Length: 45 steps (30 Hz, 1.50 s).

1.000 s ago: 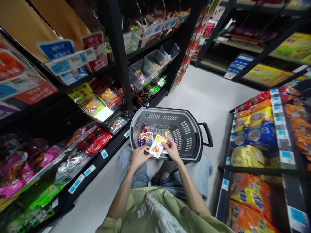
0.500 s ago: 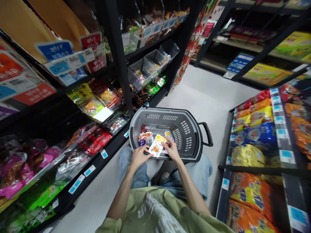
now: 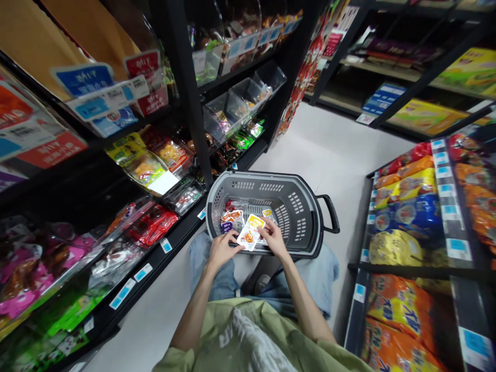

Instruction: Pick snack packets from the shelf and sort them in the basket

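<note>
A grey shopping basket [image 3: 298, 206] rests on my knees in a shop aisle. Over its near rim I hold a small white snack packet with a yellow top and orange print [image 3: 250, 232]. My left hand [image 3: 221, 249] pinches the packet's lower left edge. My right hand [image 3: 273, 237] grips its right side. Several other small packets [image 3: 231, 217] lie on the basket's bottom, just beyond the held one.
Black shelves on the left carry snack bags [image 3: 149, 168] and clear bins [image 3: 232, 106] with blue price tags. Big orange and yellow bags [image 3: 411, 186] fill the rack on the right. Pale floor [image 3: 329, 150] runs between them toward more shelving at the back.
</note>
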Each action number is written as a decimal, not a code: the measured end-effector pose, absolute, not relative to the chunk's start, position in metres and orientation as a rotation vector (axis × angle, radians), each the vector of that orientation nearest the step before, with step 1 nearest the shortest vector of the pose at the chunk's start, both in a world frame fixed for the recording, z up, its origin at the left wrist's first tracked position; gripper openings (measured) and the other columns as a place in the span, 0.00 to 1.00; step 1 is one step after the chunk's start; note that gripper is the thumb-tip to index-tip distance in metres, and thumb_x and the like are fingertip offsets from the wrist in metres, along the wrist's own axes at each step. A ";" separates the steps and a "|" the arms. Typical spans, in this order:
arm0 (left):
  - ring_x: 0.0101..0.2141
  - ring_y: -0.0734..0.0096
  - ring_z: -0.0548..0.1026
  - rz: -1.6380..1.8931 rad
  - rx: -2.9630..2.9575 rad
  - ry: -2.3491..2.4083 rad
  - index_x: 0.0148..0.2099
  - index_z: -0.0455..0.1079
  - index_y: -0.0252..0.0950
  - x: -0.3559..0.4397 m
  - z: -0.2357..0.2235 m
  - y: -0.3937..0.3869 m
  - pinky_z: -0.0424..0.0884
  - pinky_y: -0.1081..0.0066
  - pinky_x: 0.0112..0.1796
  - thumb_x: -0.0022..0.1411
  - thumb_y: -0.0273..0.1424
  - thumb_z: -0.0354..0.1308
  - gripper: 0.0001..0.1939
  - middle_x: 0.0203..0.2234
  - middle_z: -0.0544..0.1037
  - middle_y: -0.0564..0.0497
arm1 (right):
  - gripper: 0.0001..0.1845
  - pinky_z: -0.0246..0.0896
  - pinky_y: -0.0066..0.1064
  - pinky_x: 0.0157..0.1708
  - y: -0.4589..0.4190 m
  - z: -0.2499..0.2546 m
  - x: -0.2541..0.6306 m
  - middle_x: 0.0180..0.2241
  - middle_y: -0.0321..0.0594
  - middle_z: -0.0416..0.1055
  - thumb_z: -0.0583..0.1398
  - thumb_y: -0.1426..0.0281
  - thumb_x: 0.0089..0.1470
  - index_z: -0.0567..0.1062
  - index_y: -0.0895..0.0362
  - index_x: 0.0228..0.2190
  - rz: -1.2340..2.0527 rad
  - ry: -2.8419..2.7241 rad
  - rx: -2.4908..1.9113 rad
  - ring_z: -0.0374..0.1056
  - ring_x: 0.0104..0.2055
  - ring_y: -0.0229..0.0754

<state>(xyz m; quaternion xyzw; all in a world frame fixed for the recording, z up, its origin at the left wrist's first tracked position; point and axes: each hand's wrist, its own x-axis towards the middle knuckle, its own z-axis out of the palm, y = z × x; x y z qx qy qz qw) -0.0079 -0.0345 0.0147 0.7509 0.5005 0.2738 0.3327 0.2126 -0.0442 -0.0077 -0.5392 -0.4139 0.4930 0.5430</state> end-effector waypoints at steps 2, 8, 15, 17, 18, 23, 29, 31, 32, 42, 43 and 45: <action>0.33 0.69 0.77 0.717 1.965 1.304 0.44 0.70 0.43 -0.008 0.014 -0.035 0.67 0.72 0.37 0.48 0.35 0.69 0.20 0.28 0.79 0.58 | 0.25 0.60 0.28 0.22 -0.044 -0.008 0.212 0.23 0.32 0.68 0.64 0.61 0.49 0.70 0.55 0.48 1.171 -0.984 -1.283 0.61 0.22 0.35; 0.33 0.69 0.77 0.731 1.957 1.298 0.44 0.71 0.43 -0.008 0.012 -0.034 0.67 0.72 0.37 0.47 0.35 0.69 0.21 0.28 0.79 0.57 | 0.26 0.60 0.28 0.23 -0.045 -0.007 0.213 0.26 0.33 0.70 0.64 0.60 0.49 0.70 0.54 0.49 1.188 -0.983 -1.285 0.62 0.23 0.35; 0.34 0.67 0.77 0.735 1.970 1.292 0.43 0.73 0.42 -0.008 0.009 -0.034 0.68 0.71 0.37 0.48 0.35 0.69 0.18 0.29 0.80 0.55 | 0.25 0.60 0.28 0.23 -0.045 -0.008 0.213 0.25 0.32 0.68 0.64 0.62 0.50 0.69 0.54 0.49 1.187 -0.994 -1.281 0.61 0.23 0.35; 0.33 0.67 0.77 0.734 1.975 1.295 0.43 0.73 0.42 -0.008 0.010 -0.034 0.68 0.71 0.37 0.49 0.35 0.68 0.17 0.29 0.80 0.55 | 0.25 0.60 0.28 0.23 -0.045 -0.009 0.214 0.24 0.31 0.67 0.64 0.62 0.50 0.69 0.54 0.49 1.181 -1.003 -1.281 0.62 0.23 0.35; 0.33 0.67 0.77 0.733 1.976 1.295 0.43 0.73 0.42 -0.008 0.010 -0.034 0.68 0.71 0.38 0.49 0.35 0.68 0.17 0.29 0.80 0.55 | 0.25 0.60 0.28 0.23 -0.045 -0.008 0.213 0.23 0.31 0.66 0.64 0.62 0.50 0.69 0.54 0.49 1.178 -1.005 -1.278 0.62 0.23 0.35; 0.34 0.66 0.77 0.727 1.975 1.288 0.43 0.73 0.42 -0.008 0.011 -0.035 0.69 0.69 0.39 0.49 0.35 0.68 0.17 0.30 0.80 0.54 | 0.24 0.59 0.27 0.22 -0.045 -0.003 0.212 0.23 0.31 0.66 0.64 0.63 0.50 0.69 0.55 0.49 1.169 -1.015 -1.252 0.61 0.22 0.35; 0.40 0.64 0.75 0.758 1.990 1.158 0.50 0.68 0.42 -0.007 0.020 -0.033 0.71 0.65 0.42 0.46 0.33 0.70 0.27 0.41 0.77 0.51 | 0.24 0.60 0.27 0.21 -0.043 -0.004 0.212 0.25 0.33 0.69 0.65 0.62 0.48 0.71 0.55 0.47 1.167 -0.965 -1.255 0.61 0.22 0.34; 0.48 0.60 0.71 0.787 2.107 1.123 0.53 0.66 0.43 -0.003 0.029 -0.033 0.68 0.59 0.49 0.48 0.30 0.69 0.30 0.49 0.72 0.47 | 0.25 0.60 0.27 0.21 -0.041 -0.005 0.212 0.25 0.34 0.71 0.65 0.62 0.47 0.71 0.56 0.47 1.153 -0.942 -1.264 0.62 0.22 0.34; 0.52 0.58 0.68 0.790 2.171 1.116 0.54 0.66 0.43 0.000 0.034 -0.033 0.66 0.57 0.52 0.49 0.28 0.68 0.30 0.53 0.69 0.46 | 0.25 0.61 0.27 0.21 -0.041 -0.005 0.212 0.25 0.34 0.71 0.66 0.62 0.46 0.71 0.56 0.47 1.142 -0.931 -1.272 0.62 0.22 0.34; 0.51 0.59 0.67 0.741 2.253 0.878 0.53 0.68 0.44 0.022 0.038 -0.033 0.64 0.56 0.52 0.51 0.28 0.67 0.26 0.49 0.71 0.48 | 0.24 0.61 0.29 0.22 -0.033 0.002 0.216 0.23 0.33 0.69 0.66 0.61 0.44 0.74 0.56 0.44 1.074 -0.907 -1.310 0.61 0.21 0.35; 0.50 0.59 0.67 0.742 2.243 0.892 0.52 0.69 0.44 0.022 0.036 -0.033 0.64 0.56 0.52 0.52 0.29 0.66 0.24 0.48 0.72 0.48 | 0.24 0.60 0.29 0.22 -0.032 0.003 0.217 0.23 0.33 0.69 0.66 0.61 0.43 0.74 0.55 0.44 1.078 -0.913 -1.314 0.61 0.21 0.35; 0.48 0.60 0.69 0.738 2.220 0.913 0.50 0.70 0.43 0.023 0.034 -0.033 0.64 0.57 0.52 0.55 0.30 0.63 0.19 0.45 0.74 0.48 | 0.24 0.60 0.29 0.22 -0.030 0.004 0.218 0.21 0.32 0.68 0.66 0.61 0.43 0.74 0.55 0.43 1.078 -0.928 -1.325 0.60 0.20 0.35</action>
